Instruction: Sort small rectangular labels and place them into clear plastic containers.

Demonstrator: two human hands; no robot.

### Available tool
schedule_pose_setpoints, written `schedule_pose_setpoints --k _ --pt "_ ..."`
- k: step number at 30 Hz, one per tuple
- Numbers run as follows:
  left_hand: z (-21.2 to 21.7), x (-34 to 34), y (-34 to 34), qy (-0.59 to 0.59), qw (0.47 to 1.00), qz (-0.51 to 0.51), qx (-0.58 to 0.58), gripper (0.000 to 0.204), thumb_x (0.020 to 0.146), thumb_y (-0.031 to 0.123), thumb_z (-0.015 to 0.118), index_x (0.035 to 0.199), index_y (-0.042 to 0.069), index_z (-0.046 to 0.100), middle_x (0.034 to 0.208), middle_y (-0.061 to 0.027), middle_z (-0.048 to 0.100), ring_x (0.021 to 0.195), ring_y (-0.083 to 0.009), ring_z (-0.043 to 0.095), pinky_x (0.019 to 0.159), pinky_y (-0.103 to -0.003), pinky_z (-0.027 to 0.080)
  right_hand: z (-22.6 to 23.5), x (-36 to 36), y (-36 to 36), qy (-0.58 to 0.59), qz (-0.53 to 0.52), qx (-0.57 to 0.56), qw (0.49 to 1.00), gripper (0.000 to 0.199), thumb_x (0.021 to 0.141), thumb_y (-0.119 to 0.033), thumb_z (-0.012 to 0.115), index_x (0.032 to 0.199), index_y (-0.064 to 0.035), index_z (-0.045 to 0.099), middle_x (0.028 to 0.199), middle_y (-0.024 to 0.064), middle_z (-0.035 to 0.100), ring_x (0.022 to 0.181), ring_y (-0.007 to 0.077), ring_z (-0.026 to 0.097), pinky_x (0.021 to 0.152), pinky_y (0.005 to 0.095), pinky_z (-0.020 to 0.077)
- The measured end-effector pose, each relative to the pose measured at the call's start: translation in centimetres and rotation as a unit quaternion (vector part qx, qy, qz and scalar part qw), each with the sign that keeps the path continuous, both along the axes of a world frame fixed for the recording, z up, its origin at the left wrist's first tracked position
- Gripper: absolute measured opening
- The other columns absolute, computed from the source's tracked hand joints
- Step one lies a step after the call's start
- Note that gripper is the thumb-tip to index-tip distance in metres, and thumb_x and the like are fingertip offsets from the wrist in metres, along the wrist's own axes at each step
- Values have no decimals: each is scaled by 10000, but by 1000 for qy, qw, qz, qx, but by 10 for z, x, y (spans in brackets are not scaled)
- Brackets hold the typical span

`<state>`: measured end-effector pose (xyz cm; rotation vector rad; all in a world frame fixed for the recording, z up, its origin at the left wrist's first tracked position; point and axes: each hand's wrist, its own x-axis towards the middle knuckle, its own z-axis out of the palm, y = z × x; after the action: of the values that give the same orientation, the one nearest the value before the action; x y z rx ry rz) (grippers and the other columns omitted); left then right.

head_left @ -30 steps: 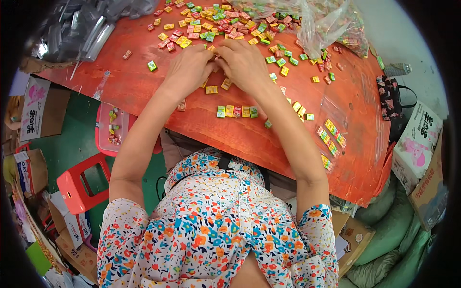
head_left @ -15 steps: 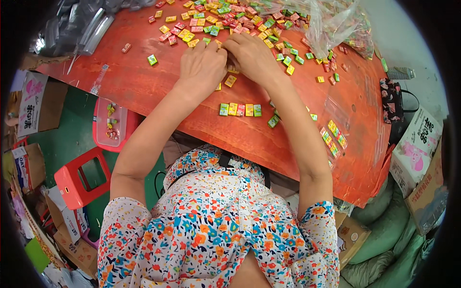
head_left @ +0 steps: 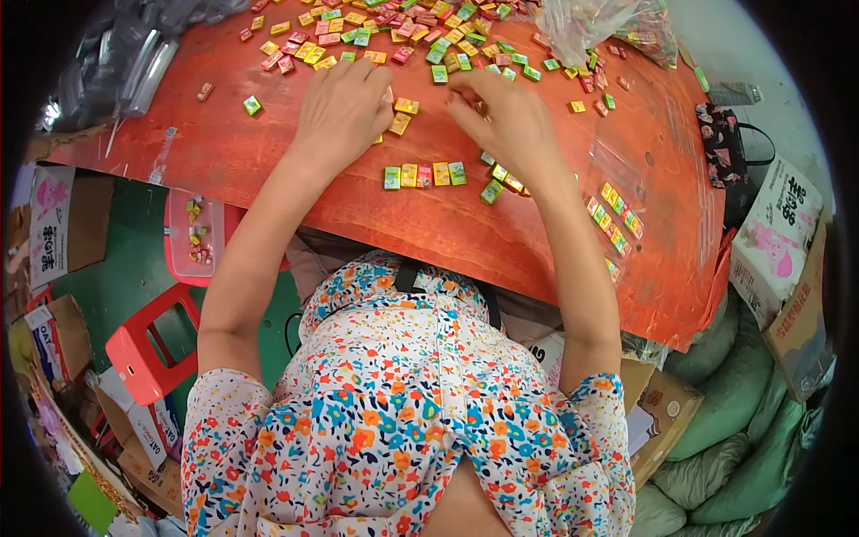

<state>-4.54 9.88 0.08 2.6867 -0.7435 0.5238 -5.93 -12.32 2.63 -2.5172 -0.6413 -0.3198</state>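
Small green, yellow and red boxes (head_left: 438,73) lie scattered over the far part of the red table. My left hand (head_left: 344,112) is among them with its fingers curled down; a bit of red shows at its inner edge, but what it grips is hidden. To its right, my right hand (head_left: 514,121) hovers with thumb and forefinger bent and slightly apart, no box visible between them. Two yellow boxes (head_left: 400,123) sit between the hands. Nearer me, a neat row of several boxes (head_left: 425,175) stands side by side. More boxes (head_left: 492,191) lie partly behind my right wrist.
Filled clear packs of boxes (head_left: 616,219) rest on the right of the table (head_left: 376,215). A clear plastic bag (head_left: 649,36) of boxes stands far right, and clear plastic cases (head_left: 148,72) far left. Below left are a red stool (head_left: 148,349) and a plastic tub (head_left: 192,242).
My hands, close together before, have moved apart: the left one to the left, the right one to the right and slightly down. The whole view has shifted a little.
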Motion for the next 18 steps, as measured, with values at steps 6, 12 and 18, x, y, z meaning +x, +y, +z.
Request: schedule_pose_setpoints --k 6,12,18 --pt "27 -67 13 70 992 -61 -84 123 827 84 640 930 33 597 845 -113 565 841 -309 604 690 -445 492 -4 -64 -26 53 -56 -65 995 220 851 -240 686 1014 -93 693 850 87 673 727 284 649 633 412 519" --pt "12 -95 12 236 960 -43 -142 215 847 87 647 1052 30 617 961 -130 591 832 -334 618 689 -428 517 -16 -75 -22 23 -25 -51 998 314 817 -268 734 1059 -75 685 930 113 665 835 295 647 697 405 521" --pt "17 -90 3 222 962 -49 -149 367 825 136 712 1166 39 617 1080 -136 567 889 -322 629 712 -421 524 -16 -70 -32 -1 57 -25 998 372 809 -229 724 1138 -75 648 1116 107 629 1012 304 603 858 412 483"
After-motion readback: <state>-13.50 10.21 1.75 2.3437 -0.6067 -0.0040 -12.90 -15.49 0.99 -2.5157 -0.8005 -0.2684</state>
